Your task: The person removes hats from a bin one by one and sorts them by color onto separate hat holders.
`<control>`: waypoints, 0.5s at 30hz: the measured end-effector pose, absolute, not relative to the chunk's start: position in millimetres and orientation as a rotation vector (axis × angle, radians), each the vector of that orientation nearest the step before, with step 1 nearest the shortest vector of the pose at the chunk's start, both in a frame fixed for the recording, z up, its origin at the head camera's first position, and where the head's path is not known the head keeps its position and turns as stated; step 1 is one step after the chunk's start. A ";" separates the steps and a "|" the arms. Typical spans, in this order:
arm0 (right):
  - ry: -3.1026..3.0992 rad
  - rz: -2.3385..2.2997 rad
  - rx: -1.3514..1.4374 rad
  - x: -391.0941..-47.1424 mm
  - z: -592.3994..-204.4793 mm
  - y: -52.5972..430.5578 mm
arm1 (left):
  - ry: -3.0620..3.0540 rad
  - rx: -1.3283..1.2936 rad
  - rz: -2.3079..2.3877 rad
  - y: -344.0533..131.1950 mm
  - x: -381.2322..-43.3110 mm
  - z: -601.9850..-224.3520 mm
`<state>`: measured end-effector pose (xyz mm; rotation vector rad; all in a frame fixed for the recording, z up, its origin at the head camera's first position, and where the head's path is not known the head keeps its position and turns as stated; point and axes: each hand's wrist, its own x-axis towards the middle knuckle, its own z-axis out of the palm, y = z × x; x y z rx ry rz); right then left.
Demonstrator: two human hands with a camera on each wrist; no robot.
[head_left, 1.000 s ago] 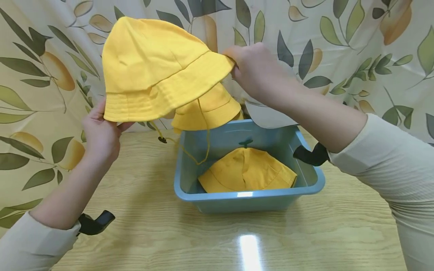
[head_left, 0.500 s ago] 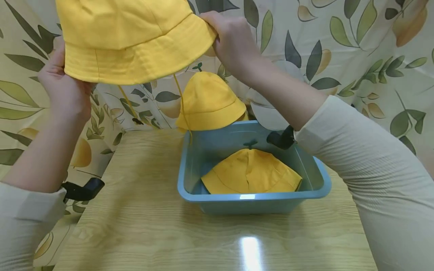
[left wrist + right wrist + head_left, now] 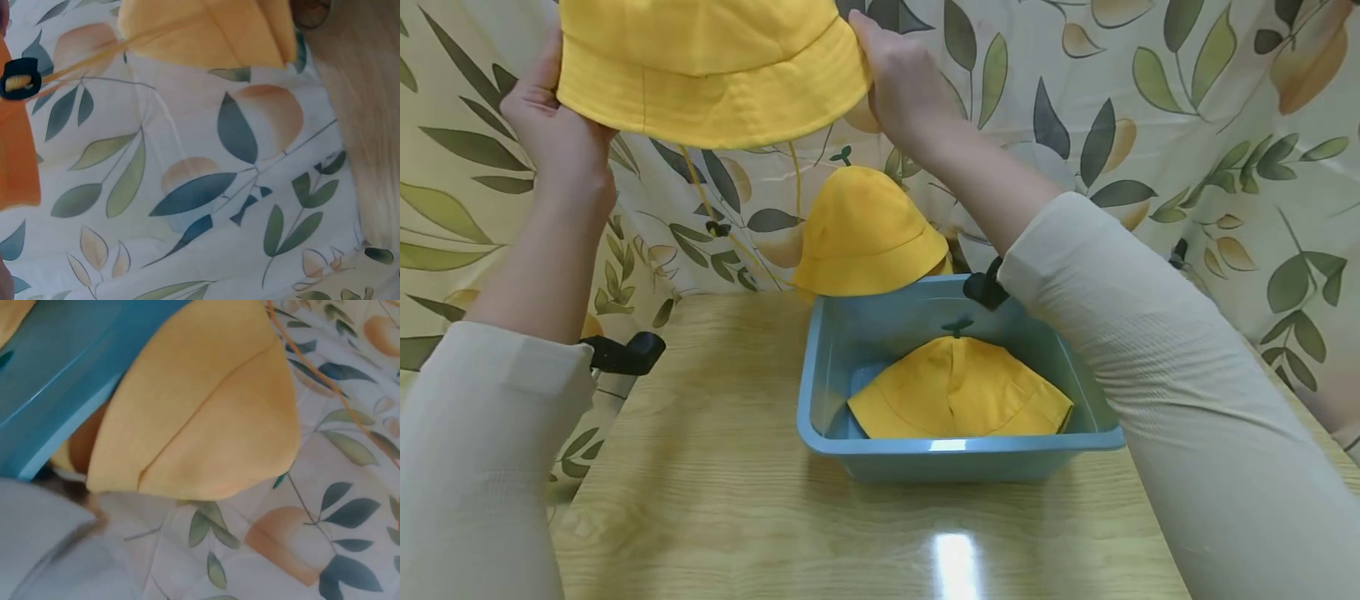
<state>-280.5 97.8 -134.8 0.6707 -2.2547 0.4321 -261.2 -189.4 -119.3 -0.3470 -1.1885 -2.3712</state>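
From the head view, I see both bare hands lifting a yellow bucket hat (image 3: 715, 83) well above the table (image 3: 737, 517), its crown running out at the top edge. The left hand (image 3: 561, 125) grips one side of the brim; the right hand (image 3: 910, 83) pinches the other side. Fingers are clamped on the cloth at both ends, though the brim hides some of the tips. A yellow cord (image 3: 797, 179) hangs beneath in a loop, with a dark toggle (image 3: 717, 228) on it. Below, a blue bin (image 3: 947, 446) stands on the wood, a folded yellow hat (image 3: 962, 392) lying inside with a green sprout on top. Behind the bin's far left corner sits a sprouted yellow hat (image 3: 872, 233), slightly tilted, against a leaf-printed curtain (image 3: 1187, 167).

From the left wrist, the lifted brim shows orange along the left edge, with the toggle and cord beside it. The sprouted yellow hat fills the top; the fingers there I can't make out.

From the right wrist, that same hat takes the middle, next to the bin's blue wall. A pale cap (image 3: 50, 550) lies at the lower left, and the cord trails down the right side.
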 end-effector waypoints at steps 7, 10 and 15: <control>-2.319 0.491 0.634 -297.8 -149.5 99.4 | -1.225 -0.274 -2.352 -177.7 -283.9 -138.7; -2.393 0.499 0.595 -305.0 -159.3 105.5 | -1.252 -0.208 -2.345 -171.2 -295.9 -159.0; -2.430 0.488 0.547 -313.8 -174.0 117.7 | -1.326 -0.151 -2.304 -158.4 -308.1 -193.3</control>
